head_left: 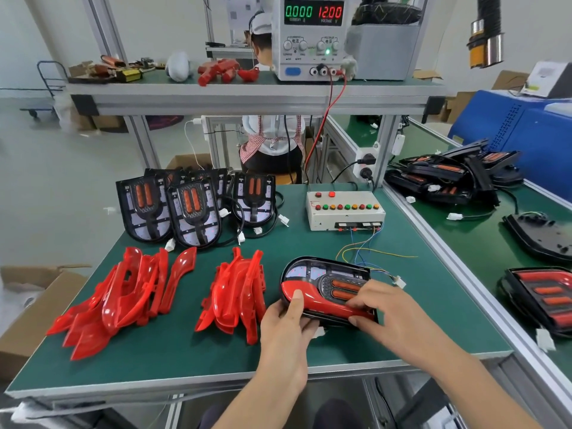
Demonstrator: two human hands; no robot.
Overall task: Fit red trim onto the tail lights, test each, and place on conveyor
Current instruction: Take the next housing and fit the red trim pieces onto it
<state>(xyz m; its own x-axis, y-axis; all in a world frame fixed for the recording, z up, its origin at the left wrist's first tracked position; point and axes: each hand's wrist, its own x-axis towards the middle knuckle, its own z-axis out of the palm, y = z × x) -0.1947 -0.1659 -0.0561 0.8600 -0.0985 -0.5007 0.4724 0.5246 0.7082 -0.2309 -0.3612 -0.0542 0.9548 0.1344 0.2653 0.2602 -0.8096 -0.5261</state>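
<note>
Red glossy trim [312,297] pressed onto tail light [328,277].

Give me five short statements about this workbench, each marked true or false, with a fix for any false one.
1. Both hands hold the tail light lying on the green mat. True.
2. The power supply reads 5.00 volts. False: it reads 12.00.
3. Two piles of red trim lie left of the hands. True.
4. The left hand rests idle on the mat. False: its thumb presses the red trim on the light.
5. The tester box sits on the upper shelf. False: it sits on the mat.
</note>
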